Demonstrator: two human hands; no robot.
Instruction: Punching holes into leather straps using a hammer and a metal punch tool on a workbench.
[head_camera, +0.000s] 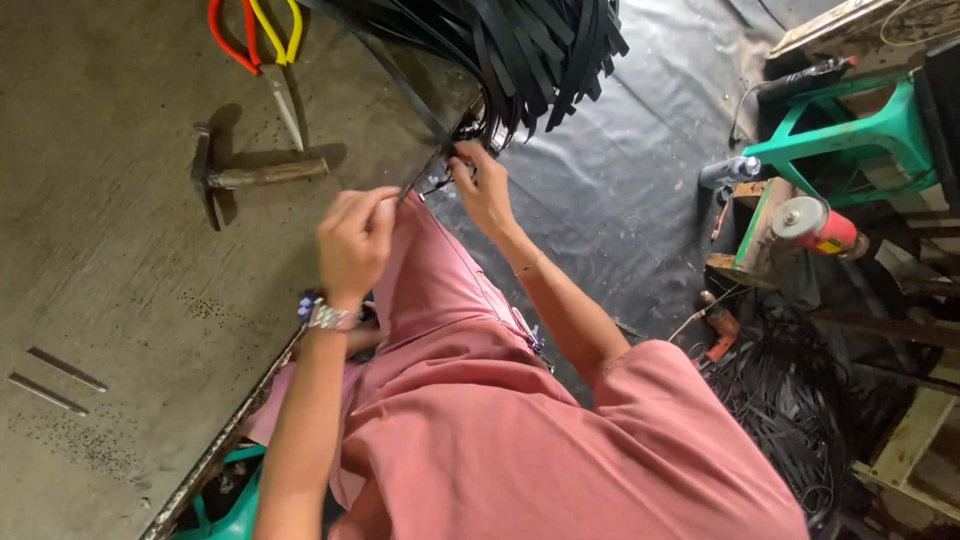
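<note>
One person in pink clothing works at the edge of a grey metal worktable with two bare hands. The left hand, wearing one beaded wristband, has its fingers curled together, pinched on a single black strap that runs taut from the hand up to the heap. The right hand meets the same strap at the table edge, fingertips closed on it. One heap of black straps, long, flat, narrow and glossy, overhangs the table's far corner. On the tabletop lie one hammer with a wooden handle, two pairs of snips, one red-handled and one yellow-handled, and two thin metal rods. A green plastic stool stands on the black sheeting to the right.
</note>
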